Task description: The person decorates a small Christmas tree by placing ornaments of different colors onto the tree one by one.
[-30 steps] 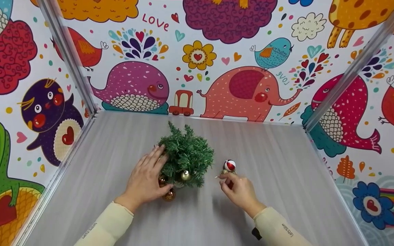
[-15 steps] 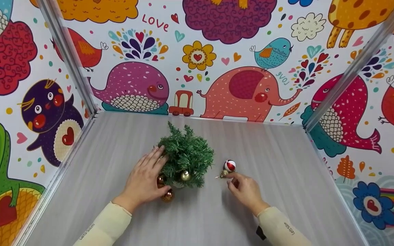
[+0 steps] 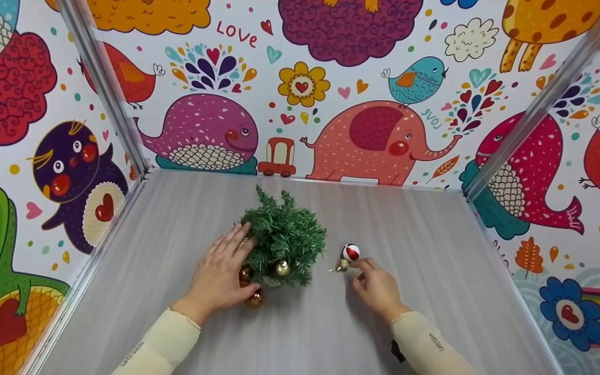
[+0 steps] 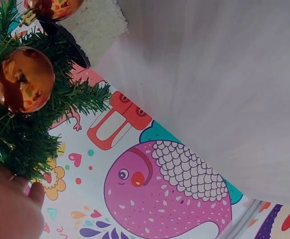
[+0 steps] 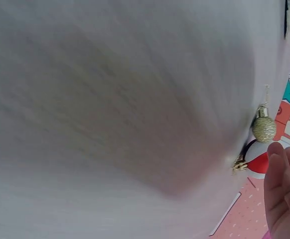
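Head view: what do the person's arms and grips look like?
The left sleeve and right sleeve are cream, each with small dark lettering. A small black piece shows beside the right one. The left grip and right grip are ungloved.

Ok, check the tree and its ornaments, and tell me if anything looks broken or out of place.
Nothing looks spilled or broken. Only a red-and-white ball and a glittery gold ball stand out, lying on the table by the right hand instead of hanging on the tree.
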`<action>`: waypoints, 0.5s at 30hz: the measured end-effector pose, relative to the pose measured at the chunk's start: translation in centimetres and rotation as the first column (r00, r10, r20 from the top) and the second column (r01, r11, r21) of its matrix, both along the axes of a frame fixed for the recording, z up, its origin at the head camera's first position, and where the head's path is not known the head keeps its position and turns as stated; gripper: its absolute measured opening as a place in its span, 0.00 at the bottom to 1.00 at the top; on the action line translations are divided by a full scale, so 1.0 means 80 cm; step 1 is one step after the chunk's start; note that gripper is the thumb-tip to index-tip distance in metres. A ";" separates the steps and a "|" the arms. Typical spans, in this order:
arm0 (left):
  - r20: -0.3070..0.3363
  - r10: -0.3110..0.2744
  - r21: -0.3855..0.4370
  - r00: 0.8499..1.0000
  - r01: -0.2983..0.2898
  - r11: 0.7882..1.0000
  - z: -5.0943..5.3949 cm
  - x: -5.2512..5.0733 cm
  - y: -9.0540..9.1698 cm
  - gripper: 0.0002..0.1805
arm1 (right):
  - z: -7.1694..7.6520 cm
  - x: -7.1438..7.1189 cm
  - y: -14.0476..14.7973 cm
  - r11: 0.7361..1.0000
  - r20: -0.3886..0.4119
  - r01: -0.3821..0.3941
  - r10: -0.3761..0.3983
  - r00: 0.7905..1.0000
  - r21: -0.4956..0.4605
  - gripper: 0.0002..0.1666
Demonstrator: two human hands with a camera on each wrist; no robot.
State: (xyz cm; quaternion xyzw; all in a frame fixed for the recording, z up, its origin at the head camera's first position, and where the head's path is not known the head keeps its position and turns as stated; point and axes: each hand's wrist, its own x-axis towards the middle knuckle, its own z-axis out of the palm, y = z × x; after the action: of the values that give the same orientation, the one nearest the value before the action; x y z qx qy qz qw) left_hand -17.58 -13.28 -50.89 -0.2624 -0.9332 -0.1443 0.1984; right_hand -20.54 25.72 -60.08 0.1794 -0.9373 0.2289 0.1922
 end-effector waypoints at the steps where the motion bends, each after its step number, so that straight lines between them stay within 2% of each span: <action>1: -0.001 0.000 0.002 1.000 0.000 1.000 0.000 0.000 0.000 0.52 | -0.001 -0.001 0.000 1.000 0.007 0.001 -0.001 1.000 0.004 0.17; 8: 0.002 0.004 0.005 1.000 -0.004 1.000 0.001 0.001 0.000 0.52 | -0.007 -0.011 0.000 1.000 0.034 -0.001 0.000 0.999 0.031 0.20; 15: 0.007 -0.001 0.019 1.000 0.001 1.000 0.002 0.002 0.000 0.51 | -0.014 -0.021 0.000 0.997 -0.013 -0.018 0.019 1.000 0.081 0.20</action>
State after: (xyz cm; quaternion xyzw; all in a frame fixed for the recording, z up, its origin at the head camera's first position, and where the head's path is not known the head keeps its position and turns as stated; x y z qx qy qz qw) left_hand -17.41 -13.29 -50.76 -0.2604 -0.9324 -0.1540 0.1976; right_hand -22.21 25.75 -61.17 0.1975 -0.9427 0.1913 0.1889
